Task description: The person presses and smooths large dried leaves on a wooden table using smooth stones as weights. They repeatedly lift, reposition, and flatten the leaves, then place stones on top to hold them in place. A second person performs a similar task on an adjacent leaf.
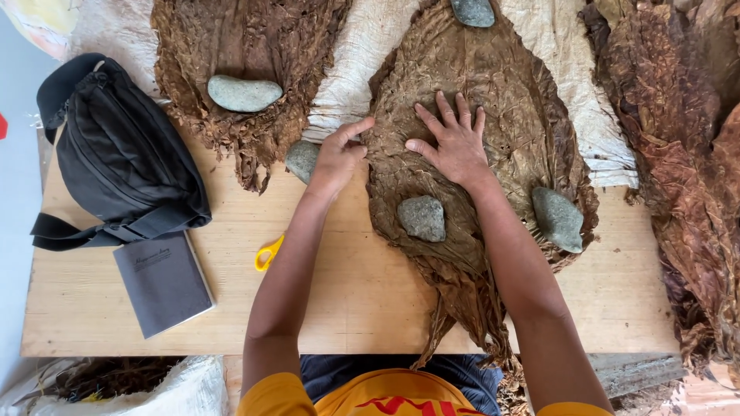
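Note:
A stack of large dried brown leaves (493, 85) lies spread on a wooden table (347, 300). My right hand (455, 142) rests flat on the leaf, fingers spread. My left hand (339, 158) pinches the leaf's left edge with fingers curled. Grey stones weigh the leaf down: one near its lower middle (422, 218), one at the right edge (558, 219), one at the top (472, 11), and one partly hidden by my left hand (301, 159).
Another leaf pile (239, 38) with a pale stone (243, 93) sits at the upper left. A black bag (116, 154), a grey notebook (163, 283) and yellow scissor handles (267, 254) lie left. More leaves (686, 154) hang at right, over white sacking (362, 62).

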